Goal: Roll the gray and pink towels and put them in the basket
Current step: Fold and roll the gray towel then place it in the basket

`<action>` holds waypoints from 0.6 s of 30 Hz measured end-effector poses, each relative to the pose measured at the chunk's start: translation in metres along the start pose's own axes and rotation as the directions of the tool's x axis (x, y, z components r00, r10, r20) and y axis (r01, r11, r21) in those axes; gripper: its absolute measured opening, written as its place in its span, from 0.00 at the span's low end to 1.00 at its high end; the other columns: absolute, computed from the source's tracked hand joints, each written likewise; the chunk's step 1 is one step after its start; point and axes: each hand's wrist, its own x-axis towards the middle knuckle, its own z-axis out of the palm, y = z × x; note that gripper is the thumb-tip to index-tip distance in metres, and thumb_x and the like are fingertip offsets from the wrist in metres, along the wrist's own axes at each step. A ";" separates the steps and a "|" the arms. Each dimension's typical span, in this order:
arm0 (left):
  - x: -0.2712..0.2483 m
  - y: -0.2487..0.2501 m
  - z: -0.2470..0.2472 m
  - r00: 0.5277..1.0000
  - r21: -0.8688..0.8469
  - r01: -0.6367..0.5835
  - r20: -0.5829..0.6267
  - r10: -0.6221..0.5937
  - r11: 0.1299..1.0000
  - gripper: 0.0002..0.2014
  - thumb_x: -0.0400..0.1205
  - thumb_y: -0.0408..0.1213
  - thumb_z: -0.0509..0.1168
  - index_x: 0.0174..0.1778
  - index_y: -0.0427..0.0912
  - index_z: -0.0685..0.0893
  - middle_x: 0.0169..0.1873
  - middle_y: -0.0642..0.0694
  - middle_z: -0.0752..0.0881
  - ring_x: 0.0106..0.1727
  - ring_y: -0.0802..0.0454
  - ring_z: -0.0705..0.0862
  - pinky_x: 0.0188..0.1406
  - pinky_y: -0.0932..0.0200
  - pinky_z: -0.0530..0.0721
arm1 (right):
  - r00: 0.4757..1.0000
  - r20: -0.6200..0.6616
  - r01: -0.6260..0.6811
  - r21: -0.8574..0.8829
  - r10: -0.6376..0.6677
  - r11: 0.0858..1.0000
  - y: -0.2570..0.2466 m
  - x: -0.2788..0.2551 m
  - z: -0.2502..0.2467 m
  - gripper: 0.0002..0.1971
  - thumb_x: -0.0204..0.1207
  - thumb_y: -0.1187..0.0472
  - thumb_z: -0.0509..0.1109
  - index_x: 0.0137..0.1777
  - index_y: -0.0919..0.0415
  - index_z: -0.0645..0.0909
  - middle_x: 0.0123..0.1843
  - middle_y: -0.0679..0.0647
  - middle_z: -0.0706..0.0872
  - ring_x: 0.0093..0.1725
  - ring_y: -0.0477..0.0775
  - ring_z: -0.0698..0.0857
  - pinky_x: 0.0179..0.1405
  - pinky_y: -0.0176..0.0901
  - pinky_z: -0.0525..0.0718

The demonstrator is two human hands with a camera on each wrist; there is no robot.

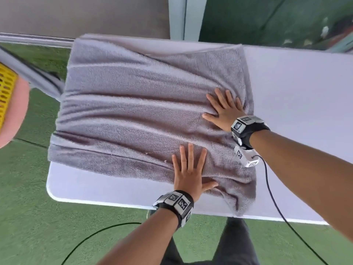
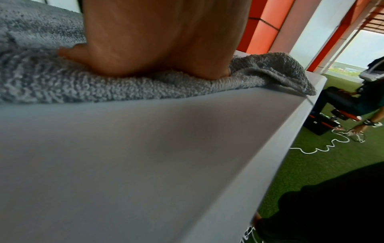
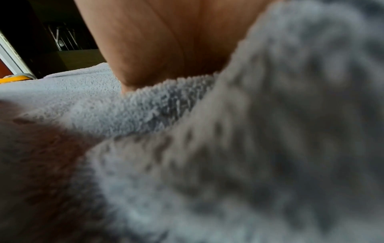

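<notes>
A gray towel (image 1: 133,111) lies spread and wrinkled over the left part of the white table (image 1: 296,102). Its left side reaches the table's left end, and a corner hangs off the front edge. My left hand (image 1: 189,169) lies flat on the towel's near right part, fingers straight and spread. My right hand (image 1: 223,106) presses flat on the towel farther back, by its right edge. The left wrist view shows my palm (image 2: 155,41) on the terry cloth (image 2: 104,88). In the right wrist view, my palm (image 3: 166,41) rests on blurred gray towel (image 3: 249,148). At the far left, a yellow basket (image 1: 5,92) shows something pink (image 1: 13,119) against it.
Bare white tabletop extends to the right of the towel. Green turf (image 1: 38,217) surrounds the table, with a black cable (image 1: 275,197) running from my right wrist. A grey frame (image 1: 38,77) stands between basket and table. A seated person (image 2: 353,102) is off to the right.
</notes>
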 end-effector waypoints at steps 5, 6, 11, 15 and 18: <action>0.028 0.152 0.028 1.000 0.031 0.018 0.011 -0.018 0.999 0.55 0.69 0.80 0.48 0.83 0.52 0.35 0.81 0.34 0.31 0.80 0.29 0.31 0.75 0.24 0.37 | 1.000 0.017 -0.003 0.003 0.003 1.000 0.142 -0.044 -0.003 0.38 0.73 0.22 0.40 0.77 0.30 0.27 0.79 0.37 0.22 0.81 0.54 0.26 0.79 0.67 0.32; 0.035 0.181 0.032 0.999 0.041 0.029 0.012 -0.030 0.999 0.55 0.69 0.80 0.47 0.84 0.52 0.36 0.81 0.34 0.32 0.80 0.28 0.32 0.74 0.24 0.37 | 1.000 0.021 0.002 0.006 -0.002 1.000 0.170 -0.051 -0.005 0.38 0.73 0.22 0.40 0.78 0.30 0.27 0.79 0.37 0.22 0.81 0.54 0.26 0.78 0.66 0.31; 0.063 0.307 0.058 0.998 0.047 0.058 0.035 -0.059 0.997 0.54 0.70 0.80 0.45 0.83 0.52 0.33 0.80 0.34 0.27 0.78 0.29 0.27 0.71 0.27 0.27 | 1.000 0.029 -0.002 0.027 0.001 1.000 0.293 -0.084 -0.010 0.40 0.73 0.23 0.45 0.80 0.31 0.31 0.80 0.36 0.24 0.81 0.52 0.26 0.79 0.64 0.30; 0.084 0.385 0.070 0.997 0.025 0.017 0.073 -0.019 1.000 0.54 0.70 0.80 0.45 0.81 0.53 0.28 0.78 0.35 0.24 0.77 0.30 0.24 0.71 0.26 0.27 | 1.000 0.015 0.002 0.052 -0.003 0.999 0.364 -0.102 -0.012 0.41 0.74 0.24 0.49 0.80 0.32 0.32 0.82 0.37 0.26 0.81 0.51 0.26 0.79 0.63 0.30; 0.097 0.434 0.077 0.996 -0.003 -0.016 0.090 0.016 1.000 0.54 0.71 0.79 0.47 0.80 0.53 0.26 0.78 0.35 0.24 0.76 0.30 0.23 0.71 0.27 0.25 | 0.999 0.004 -0.034 0.068 0.034 0.997 0.413 -0.116 -0.013 0.43 0.72 0.23 0.50 0.80 0.31 0.32 0.82 0.37 0.26 0.81 0.51 0.27 0.79 0.62 0.30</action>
